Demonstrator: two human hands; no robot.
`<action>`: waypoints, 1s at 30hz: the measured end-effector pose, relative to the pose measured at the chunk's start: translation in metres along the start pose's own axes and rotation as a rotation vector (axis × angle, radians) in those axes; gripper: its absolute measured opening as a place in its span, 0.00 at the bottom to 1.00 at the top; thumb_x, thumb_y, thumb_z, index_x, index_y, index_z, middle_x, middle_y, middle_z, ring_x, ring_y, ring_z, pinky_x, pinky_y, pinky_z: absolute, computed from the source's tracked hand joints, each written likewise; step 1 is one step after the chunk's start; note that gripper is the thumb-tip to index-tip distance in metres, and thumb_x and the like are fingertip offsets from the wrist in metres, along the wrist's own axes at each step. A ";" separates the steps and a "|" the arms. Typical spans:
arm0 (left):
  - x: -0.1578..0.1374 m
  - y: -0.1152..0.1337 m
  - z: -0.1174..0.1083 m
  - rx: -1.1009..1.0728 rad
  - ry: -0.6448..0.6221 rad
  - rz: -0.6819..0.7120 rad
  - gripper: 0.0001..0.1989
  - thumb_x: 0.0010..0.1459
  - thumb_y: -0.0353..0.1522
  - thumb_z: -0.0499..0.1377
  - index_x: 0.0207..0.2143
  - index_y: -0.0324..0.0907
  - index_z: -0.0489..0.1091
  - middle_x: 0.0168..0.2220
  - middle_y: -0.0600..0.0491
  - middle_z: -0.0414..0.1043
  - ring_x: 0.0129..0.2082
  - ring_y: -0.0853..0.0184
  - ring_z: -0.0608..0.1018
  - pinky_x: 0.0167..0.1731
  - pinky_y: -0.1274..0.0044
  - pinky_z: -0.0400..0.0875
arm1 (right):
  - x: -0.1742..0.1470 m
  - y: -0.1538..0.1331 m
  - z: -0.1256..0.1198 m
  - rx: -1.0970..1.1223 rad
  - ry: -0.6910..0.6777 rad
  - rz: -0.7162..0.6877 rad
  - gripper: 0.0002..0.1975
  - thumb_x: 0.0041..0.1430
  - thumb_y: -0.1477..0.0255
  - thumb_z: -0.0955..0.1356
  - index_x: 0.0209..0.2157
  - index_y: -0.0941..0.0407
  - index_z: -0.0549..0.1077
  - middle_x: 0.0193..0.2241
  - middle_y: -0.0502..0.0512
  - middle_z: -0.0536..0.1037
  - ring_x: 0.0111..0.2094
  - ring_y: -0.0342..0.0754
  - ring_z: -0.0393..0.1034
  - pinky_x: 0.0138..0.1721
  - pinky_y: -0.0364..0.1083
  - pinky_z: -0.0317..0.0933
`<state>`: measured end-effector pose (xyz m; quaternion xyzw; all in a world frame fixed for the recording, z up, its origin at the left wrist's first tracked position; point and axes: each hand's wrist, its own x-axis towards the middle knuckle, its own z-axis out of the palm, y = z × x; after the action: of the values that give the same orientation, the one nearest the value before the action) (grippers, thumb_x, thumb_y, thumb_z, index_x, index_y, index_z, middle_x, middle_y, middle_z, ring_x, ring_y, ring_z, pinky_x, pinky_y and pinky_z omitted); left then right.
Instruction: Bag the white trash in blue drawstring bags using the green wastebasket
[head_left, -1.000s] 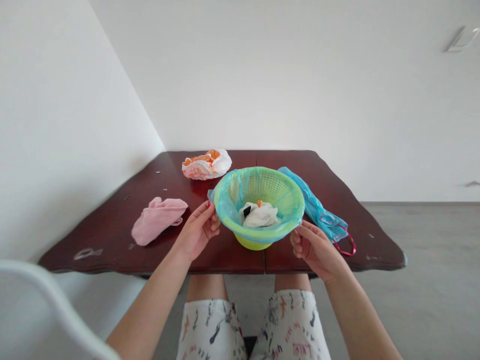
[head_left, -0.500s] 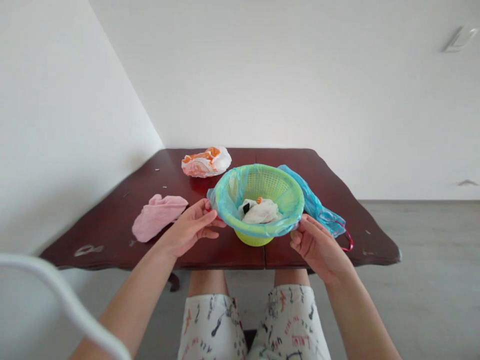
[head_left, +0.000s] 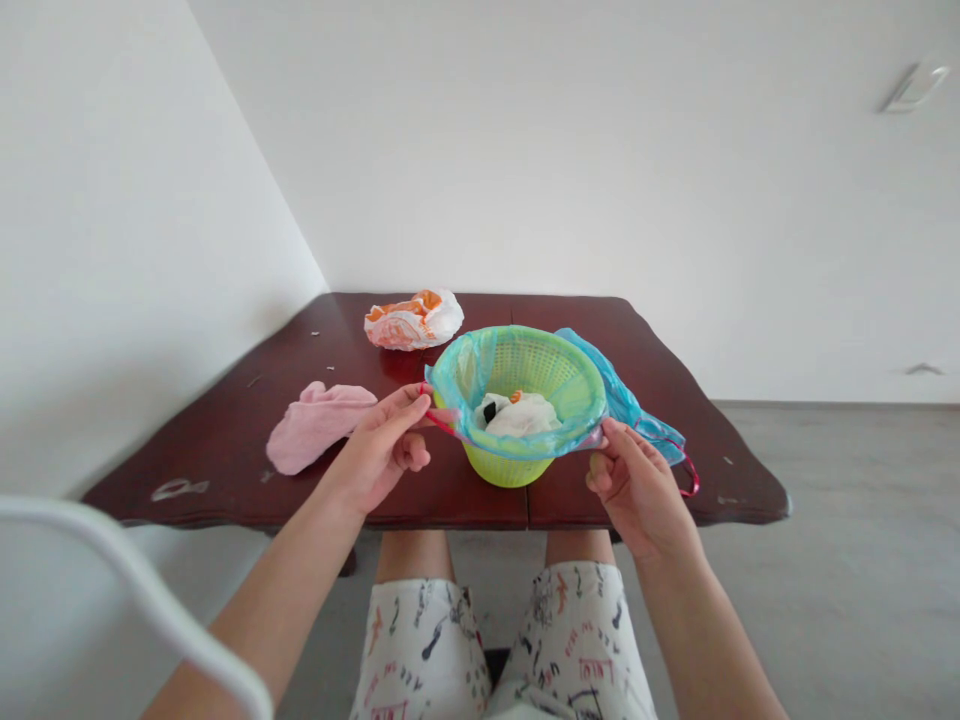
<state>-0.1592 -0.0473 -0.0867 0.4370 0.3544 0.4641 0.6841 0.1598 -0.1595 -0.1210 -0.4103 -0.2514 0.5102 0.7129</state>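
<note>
A yellow-green plastic basket (head_left: 508, 472) stands upright on the table. A thin blue garbage bag (head_left: 480, 432) lines part of its inside and folds over its rim. Pinched in my left hand (head_left: 386, 445) is the bag's red drawstring edge, pulled out to the left of the rim. My right hand (head_left: 637, 480) grips the bag's pinkish edge at the right of the rim. Crumpled white waste (head_left: 525, 415) with black and orange bits lies at the bottom of the basket.
A pink cloth (head_left: 319, 428) lies at the left of the dark red table (head_left: 450, 500). Behind the basket sits a crumpled white and orange plastic bag (head_left: 415, 320). Another blue bag (head_left: 619, 390) with a red drawstring lies at the right. A white cable (head_left: 142, 585) crosses the lower left.
My left hand has closed on the red drawstring edge and drawn it taut leftward. My right hand has pulled its edge slightly outward. The view has shifted a little.
</note>
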 end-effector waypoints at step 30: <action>-0.006 -0.034 -0.002 0.221 0.090 0.354 0.27 0.55 0.38 0.86 0.46 0.47 0.73 0.44 0.54 0.88 0.25 0.69 0.83 0.23 0.78 0.81 | 0.001 -0.008 -0.006 0.041 -0.081 0.143 0.23 0.57 0.53 0.89 0.34 0.52 0.81 0.40 0.54 0.94 0.12 0.31 0.52 0.13 0.38 0.53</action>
<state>-0.1519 -0.0590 -0.1182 0.5438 0.3510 0.5542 0.5233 0.1694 -0.1624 -0.1174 -0.3914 -0.2398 0.5810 0.6721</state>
